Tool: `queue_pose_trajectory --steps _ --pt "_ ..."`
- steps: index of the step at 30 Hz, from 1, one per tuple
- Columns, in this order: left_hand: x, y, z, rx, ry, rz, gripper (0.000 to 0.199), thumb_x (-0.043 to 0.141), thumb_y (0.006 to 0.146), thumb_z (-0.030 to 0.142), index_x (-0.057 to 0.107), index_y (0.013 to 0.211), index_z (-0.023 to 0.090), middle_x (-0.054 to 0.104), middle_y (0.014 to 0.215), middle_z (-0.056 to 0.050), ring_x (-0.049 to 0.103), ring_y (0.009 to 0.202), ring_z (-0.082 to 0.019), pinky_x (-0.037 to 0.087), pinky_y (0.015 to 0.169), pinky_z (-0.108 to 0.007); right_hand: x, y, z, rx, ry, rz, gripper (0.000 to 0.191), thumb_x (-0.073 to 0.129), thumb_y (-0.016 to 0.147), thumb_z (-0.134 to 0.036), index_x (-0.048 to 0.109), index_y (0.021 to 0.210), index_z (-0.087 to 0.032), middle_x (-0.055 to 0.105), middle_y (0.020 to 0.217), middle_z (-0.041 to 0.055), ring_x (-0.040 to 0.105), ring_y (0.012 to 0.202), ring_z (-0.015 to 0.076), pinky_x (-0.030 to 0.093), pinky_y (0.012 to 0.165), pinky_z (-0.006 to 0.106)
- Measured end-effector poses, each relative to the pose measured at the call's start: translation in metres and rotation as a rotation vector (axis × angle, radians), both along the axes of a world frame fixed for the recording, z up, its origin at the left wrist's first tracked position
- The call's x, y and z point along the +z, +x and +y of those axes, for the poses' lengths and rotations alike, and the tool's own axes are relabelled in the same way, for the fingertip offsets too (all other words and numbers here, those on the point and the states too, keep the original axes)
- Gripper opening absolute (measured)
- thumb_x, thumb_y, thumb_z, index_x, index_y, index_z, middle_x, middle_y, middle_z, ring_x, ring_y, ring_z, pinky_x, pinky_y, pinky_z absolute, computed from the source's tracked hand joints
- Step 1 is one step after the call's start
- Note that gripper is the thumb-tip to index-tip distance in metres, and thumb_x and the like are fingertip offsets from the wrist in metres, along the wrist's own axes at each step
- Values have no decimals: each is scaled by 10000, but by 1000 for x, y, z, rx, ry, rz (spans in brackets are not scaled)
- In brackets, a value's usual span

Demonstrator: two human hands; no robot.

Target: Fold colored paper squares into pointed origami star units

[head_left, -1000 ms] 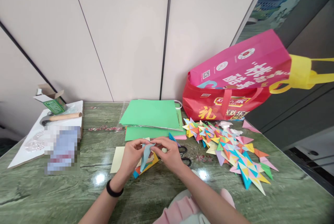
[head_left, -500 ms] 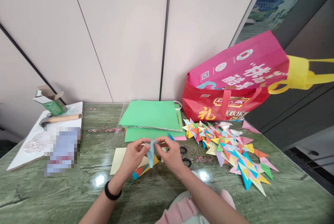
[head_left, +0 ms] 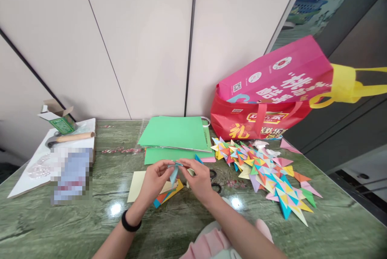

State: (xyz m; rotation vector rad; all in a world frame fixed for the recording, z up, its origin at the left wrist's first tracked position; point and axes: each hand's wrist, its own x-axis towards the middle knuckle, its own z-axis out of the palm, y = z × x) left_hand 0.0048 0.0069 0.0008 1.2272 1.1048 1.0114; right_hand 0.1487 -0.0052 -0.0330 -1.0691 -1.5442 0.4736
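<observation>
Between my two hands is a small light-blue folded paper piece, held above the table. My left hand pinches its left side, the fingers closed. From the right, my right hand grips the top edge with thumb and fingertips. Below them lie a pale yellow paper sheet and several coloured folded papers, partly covered by my hands. Black-handled scissors lie just right of my right hand, their blades hidden beneath it.
Green paper sheets lie behind my hands. Many folded colourful paper triangles are heaped at right, before a red gift bag with a pink bag on top. At left, a hammer and an opened box rest on a white board.
The light-blue paper has been tilted and turned in my fingers; its top now lies flatter across them. My right fingers have shifted slightly over its upper edge.
</observation>
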Motion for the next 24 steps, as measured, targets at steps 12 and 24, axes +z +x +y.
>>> queue_pose_trajectory --steps 12,24 --pt "-2 -1 1 49 10 -60 361 746 559 246 531 841 179 691 717 -5 643 639 -165 521 546 -250 -2 -5 8 266 -416 396 173 639 682 -255 630 821 -153 667 761 49 625 693 168 539 632 292" --pt "0 -2 0 10 30 56 229 703 605 266 568 761 166 641 698 10 632 596 -149 513 537 -240 -4 -3 11 239 -496 460 194 672 651 -327 636 719 -149 657 664 23 593 587 137 484 584 254"
